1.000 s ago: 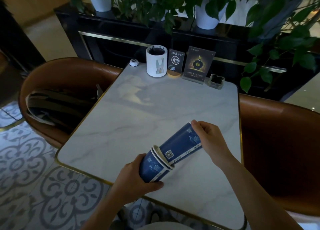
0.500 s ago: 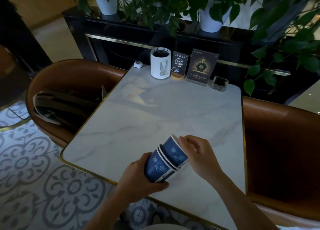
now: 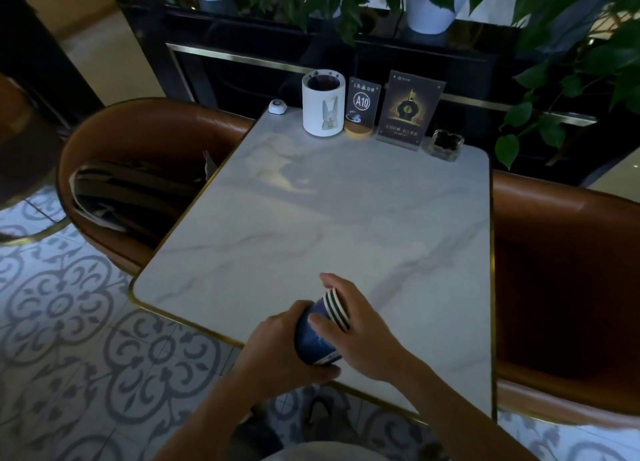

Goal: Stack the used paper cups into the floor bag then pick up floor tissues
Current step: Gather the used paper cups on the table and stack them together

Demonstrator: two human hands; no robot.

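Note:
A stack of blue paper cups (image 3: pixel 317 342) lies tilted over the near edge of the marble table (image 3: pixel 346 218), with several white rims nested close together. My left hand (image 3: pixel 280 351) grips the base end of the stack from the left. My right hand (image 3: pixel 353 318) covers the rim end, palm against the mouths and fingers wrapped over the top. No floor bag and no tissues show in this view.
A white bunny holder (image 3: pixel 323 103), an A10 sign (image 3: pixel 362 108), a dark menu card (image 3: pixel 407 108) and a glass ashtray (image 3: pixel 445 145) line the table's far edge. Brown chairs flank it; the left chair (image 3: pixel 104 155) holds a dark bag (image 3: pixel 138 197). Patterned floor tiles (image 3: pixel 69 322) lie at the left.
My right hand has pushed the last cup fully into the stack, so the long two-part stack is now short and compact. The stack has stayed at the table's near edge.

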